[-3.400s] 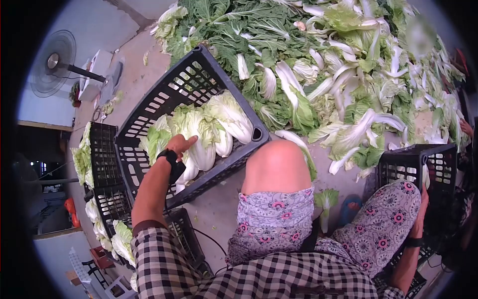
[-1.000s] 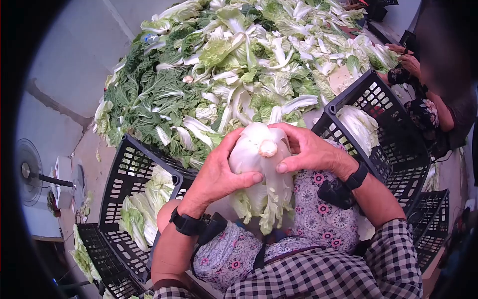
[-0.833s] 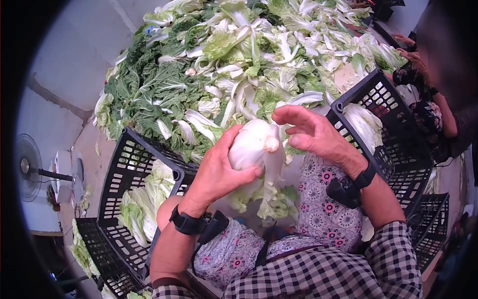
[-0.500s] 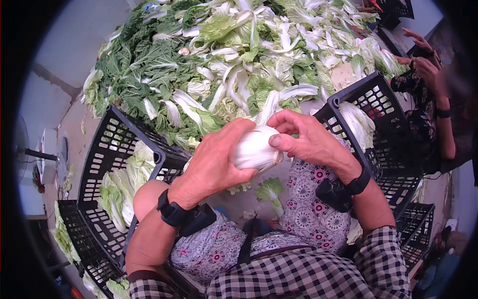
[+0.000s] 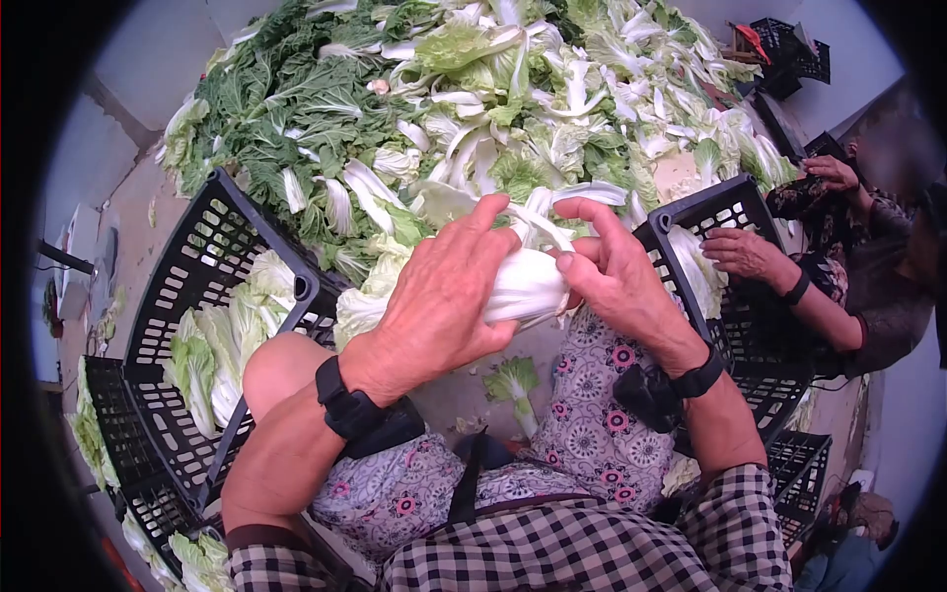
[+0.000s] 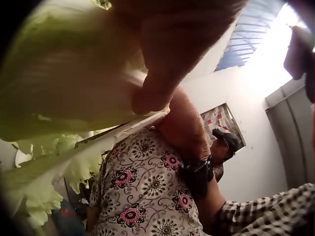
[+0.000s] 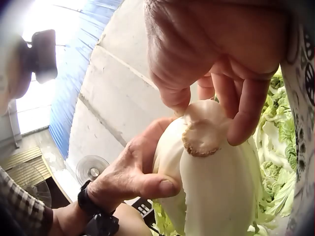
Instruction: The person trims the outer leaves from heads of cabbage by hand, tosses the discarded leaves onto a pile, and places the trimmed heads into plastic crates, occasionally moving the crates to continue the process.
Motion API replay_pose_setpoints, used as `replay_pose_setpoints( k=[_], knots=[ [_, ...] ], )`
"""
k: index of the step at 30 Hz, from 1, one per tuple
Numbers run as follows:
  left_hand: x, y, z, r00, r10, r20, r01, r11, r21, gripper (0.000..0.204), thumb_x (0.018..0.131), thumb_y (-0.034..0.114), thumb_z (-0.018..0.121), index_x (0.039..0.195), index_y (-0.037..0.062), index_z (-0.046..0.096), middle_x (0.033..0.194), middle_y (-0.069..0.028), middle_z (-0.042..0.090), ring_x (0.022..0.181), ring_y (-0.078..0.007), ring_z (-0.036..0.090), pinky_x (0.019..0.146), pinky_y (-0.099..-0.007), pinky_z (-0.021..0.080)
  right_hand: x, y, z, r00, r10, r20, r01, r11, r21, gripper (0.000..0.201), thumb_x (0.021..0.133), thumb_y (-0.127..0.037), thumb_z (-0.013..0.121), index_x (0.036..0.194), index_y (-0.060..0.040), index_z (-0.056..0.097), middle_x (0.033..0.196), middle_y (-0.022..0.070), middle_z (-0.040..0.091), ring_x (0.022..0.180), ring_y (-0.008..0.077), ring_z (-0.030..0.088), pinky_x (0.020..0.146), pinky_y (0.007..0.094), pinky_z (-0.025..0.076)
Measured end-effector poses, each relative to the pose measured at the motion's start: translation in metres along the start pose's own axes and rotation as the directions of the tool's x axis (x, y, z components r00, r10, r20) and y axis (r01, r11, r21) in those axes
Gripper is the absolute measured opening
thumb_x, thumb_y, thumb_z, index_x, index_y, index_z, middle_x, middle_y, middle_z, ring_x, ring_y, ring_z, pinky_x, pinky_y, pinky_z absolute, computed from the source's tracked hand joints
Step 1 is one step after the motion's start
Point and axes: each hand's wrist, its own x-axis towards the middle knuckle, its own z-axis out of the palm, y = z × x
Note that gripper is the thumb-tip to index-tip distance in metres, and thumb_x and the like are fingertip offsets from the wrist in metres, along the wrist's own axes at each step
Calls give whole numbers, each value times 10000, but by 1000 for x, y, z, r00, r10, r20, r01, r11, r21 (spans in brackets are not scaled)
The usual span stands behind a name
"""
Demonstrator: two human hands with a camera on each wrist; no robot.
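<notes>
A white cabbage head (image 5: 528,286) lies between both hands over the lap, its cut root end toward the right hand. The left hand (image 5: 434,286) grips its side, thumb below and fingers over the top. At the root end the right hand (image 5: 626,286) pinches with thumb and fingers, beside a pale outer leaf standing off the head. In the right wrist view the right hand (image 7: 211,59) has its fingertips around the brown-edged stem end (image 7: 202,135), and the left hand (image 7: 133,167) holds the far side. The left wrist view shows the cabbage (image 6: 64,73) large and blurred.
A heap of loose leaves (image 5: 326,109) spreads ahead. A black crate (image 5: 163,296) with cabbages stands at left, another (image 5: 730,197) at right. Another person's hand (image 5: 745,255) is near the right crate. A loose leaf (image 5: 513,385) lies on the floor between the knees.
The left hand moved from the left crate to the cabbage, now held by both hands. Its root end has turned from upward to the right. The other person's hand has reached toward the right crate.
</notes>
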Motion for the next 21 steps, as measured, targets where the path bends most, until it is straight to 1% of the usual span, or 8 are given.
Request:
replay_pose_setpoints(
  k=[3,9,12,15,18,21],
  knots=[
    [1,0,-3,1000,19,-17,-19,999,26,614,579,141,726,1129,47,469,1357,-208,363,1146,-364,468,907,-438,402,0,2,4,997,-61,-56,65,995,69,484,861,-77,514,1301,1,326,780,84,638,632,108,582,571,259,486],
    [2,3,-5,1000,-10,10,10,1000,-13,615,577,144,730,1130,51,479,1350,-199,378,1138,-357,475,896,-428,397,0,2,2,997,-22,-77,28,996,80,515,855,-67,502,1317,18,292,785,97,634,626,110,576,562,254,486],
    [3,5,-7,1000,-8,28,8,1000,-26,608,580,146,730,1129,51,486,1314,-177,425,1116,-337,490,871,-418,400,0,1,2,996,-15,-83,24,994,107,522,852,-71,500,1321,19,288,784,110,638,619,115,580,559,254,489],
    [3,4,-7,1000,5,-10,-6,1000,-24,596,584,148,730,1122,52,492,1204,-149,507,1093,-311,502,854,-412,401,0,0,2,995,-29,-99,42,990,135,526,849,-75,497,1319,27,285,793,127,643,609,121,582,558,261,492],
    [6,7,-11,998,-29,53,31,998,-50,585,578,150,734,1104,52,497,1079,-131,558,1063,-300,518,852,-410,398,1,2,1,994,-44,-104,56,992,114,493,843,-52,487,1294,36,309,816,135,648,612,115,581,533,251,487],
    [5,6,-13,1000,-15,27,18,995,-101,569,577,148,734,1086,46,500,995,-123,575,1006,-303,544,849,-405,419,3,8,-3,990,-16,-141,42,982,184,446,859,-52,486,1269,41,335,867,132,648,616,110,583,505,236,481]
  ],
)
